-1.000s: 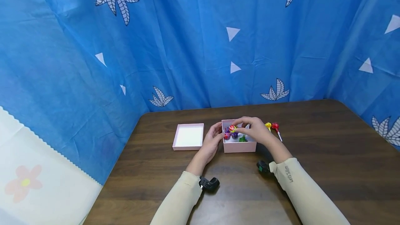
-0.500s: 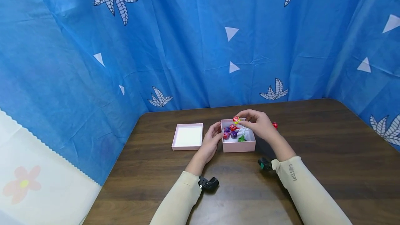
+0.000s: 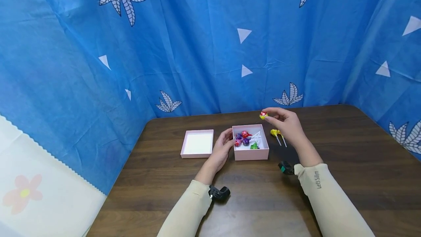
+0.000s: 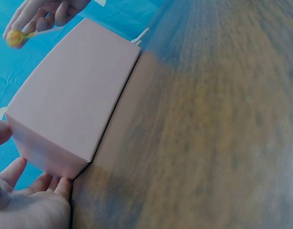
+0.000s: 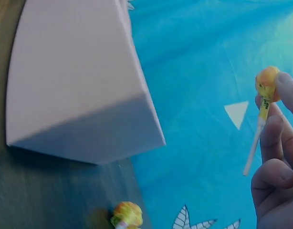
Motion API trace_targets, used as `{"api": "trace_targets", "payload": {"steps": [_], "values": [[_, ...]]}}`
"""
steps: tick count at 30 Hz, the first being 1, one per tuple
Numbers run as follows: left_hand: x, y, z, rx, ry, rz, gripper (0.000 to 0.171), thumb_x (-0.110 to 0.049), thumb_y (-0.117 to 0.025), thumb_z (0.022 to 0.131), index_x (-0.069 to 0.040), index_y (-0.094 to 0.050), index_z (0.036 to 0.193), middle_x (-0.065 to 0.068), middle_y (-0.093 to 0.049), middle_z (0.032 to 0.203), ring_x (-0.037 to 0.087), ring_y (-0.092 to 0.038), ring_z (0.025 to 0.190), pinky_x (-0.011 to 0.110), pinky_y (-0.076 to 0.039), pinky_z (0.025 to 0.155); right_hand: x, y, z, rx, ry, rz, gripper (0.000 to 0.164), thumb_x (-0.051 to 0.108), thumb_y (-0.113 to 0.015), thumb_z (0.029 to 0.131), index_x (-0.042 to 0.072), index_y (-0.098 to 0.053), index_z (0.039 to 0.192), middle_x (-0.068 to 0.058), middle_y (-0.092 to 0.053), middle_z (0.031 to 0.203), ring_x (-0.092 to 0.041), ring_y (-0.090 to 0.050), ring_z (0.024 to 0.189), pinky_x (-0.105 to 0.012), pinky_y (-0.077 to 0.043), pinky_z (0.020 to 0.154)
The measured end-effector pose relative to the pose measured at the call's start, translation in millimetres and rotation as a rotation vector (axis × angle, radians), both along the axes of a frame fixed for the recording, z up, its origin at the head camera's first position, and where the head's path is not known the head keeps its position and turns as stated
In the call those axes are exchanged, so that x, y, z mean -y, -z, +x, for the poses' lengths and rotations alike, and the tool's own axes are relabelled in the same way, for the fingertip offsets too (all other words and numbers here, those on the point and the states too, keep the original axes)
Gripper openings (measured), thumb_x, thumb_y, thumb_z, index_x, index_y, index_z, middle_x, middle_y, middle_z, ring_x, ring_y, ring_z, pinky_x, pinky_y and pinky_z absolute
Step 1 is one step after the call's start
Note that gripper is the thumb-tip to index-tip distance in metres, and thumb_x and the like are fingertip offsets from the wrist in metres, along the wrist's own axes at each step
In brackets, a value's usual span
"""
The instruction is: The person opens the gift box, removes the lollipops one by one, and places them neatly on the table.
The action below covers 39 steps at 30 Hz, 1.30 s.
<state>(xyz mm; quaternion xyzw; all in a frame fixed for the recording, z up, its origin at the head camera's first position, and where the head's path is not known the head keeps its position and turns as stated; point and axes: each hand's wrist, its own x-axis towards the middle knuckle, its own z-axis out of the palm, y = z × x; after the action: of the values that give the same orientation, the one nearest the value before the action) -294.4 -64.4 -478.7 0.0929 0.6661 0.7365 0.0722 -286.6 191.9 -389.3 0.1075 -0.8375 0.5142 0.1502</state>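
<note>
Yellow-and-red, one lollipop (image 3: 263, 115) is hovering clear of the pink box (image 3: 251, 155), my right hand (image 3: 287, 123) pinching it between fingers. My left hand (image 3: 222, 147) is resting relaxed fingers against the box's side. I'm judging this step a transfer between box and worktop (image 3: 250, 196), calling for gentle lowering.

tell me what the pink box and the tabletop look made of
Pink box: probably stiff cardboard, smooth and matte, given its thin walls and crisp edges. Tabletop: wood or wood-look laminate, slightly glossy; streaky grain and a pale reflection show.
</note>
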Motion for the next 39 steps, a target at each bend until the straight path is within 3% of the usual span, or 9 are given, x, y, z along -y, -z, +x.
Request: {"api": "trace_targets", "payload": {"steps": [9,16,22,26,33,39], "values": [[0.9,-0.3,0.1,0.009,-0.003,-0.004,0.053,-0.01,-0.056,0.099,-0.018,-0.04,0.149,0.006,-0.036,0.16,0.026,-0.03,0.151,0.044,-0.026,0.125,-22.8,0.0,-2.0,-0.009,0.117,-0.058,0.039,0.047,-0.067,0.092,0.026,-0.068,0.125,0.012,-0.065,0.103,-0.018,-0.053,0.086,-0.017,-0.051,0.065],[-0.1,0.2,1.6,-0.007,-0.008,-0.001,0.052,-0.01,-0.056,0.099,-0.016,-0.04,0.149,0.008,-0.037,0.159,0.027,-0.032,0.15,0.046,-0.027,0.124,-37.1,1.9,-3.4,-0.043,0.229,-0.109,0.041,0.046,-0.068,0.091,0.023,-0.068,0.125,0.02,-0.065,0.105,-0.007,-0.055,0.093,-0.012,-0.049,0.07],[0.0,-0.5,1.4,-0.003,-0.009,-0.009,0.053,-0.011,-0.056,0.099,-0.017,-0.04,0.149,0.008,-0.037,0.159,0.027,-0.032,0.15,0.045,-0.027,0.124,-49.7,6.7,-6.0,-0.04,0.272,-0.134,0.042,0.042,-0.069,0.091,0.018,-0.068,0.125,0.026,-0.062,0.099,-0.004,-0.056,0.093,-0.01,-0.048,0.069],[0.2,0.0,1.3,-0.002,-0.005,-0.012,0.053,-0.011,-0.056,0.099,-0.018,-0.04,0.149,0.007,-0.036,0.159,0.026,-0.032,0.151,0.044,-0.027,0.124,-58.0,11.3,-7.0,0.019,0.302,-0.143,0.045,0.043,-0.069,0.091,0.017,-0.067,0.128,0.021,-0.064,0.102,-0.003,-0.055,0.095,-0.007,-0.049,0.073],[-1.0,0.5,1.2,-0.009,-0.004,-0.007,0.053,-0.011,-0.056,0.1,-0.017,-0.04,0.15,0.008,-0.037,0.159,0.027,-0.032,0.15,0.044,-0.027,0.124,-69.3,20.0,-7.7,0.15,0.344,-0.129,0.053,0.05,-0.065,0.091,0.019,-0.063,0.134,0.004,-0.064,0.121,-0.003,-0.055,0.099,-0.011,-0.052,0.08],[-0.6,0.4,1.5,-0.002,-0.001,0.0,0.053,-0.011,-0.056,0.1,-0.018,-0.04,0.149,0.007,-0.037,0.159,0.026,-0.032,0.151,0.044,-0.027,0.124,-77.4,31.6,-8.9,0.226,0.356,-0.108,0.055,0.051,-0.063,0.093,0.017,-0.061,0.136,-0.001,-0.061,0.125,-0.009,-0.053,0.102,-0.009,-0.049,0.076]]}}
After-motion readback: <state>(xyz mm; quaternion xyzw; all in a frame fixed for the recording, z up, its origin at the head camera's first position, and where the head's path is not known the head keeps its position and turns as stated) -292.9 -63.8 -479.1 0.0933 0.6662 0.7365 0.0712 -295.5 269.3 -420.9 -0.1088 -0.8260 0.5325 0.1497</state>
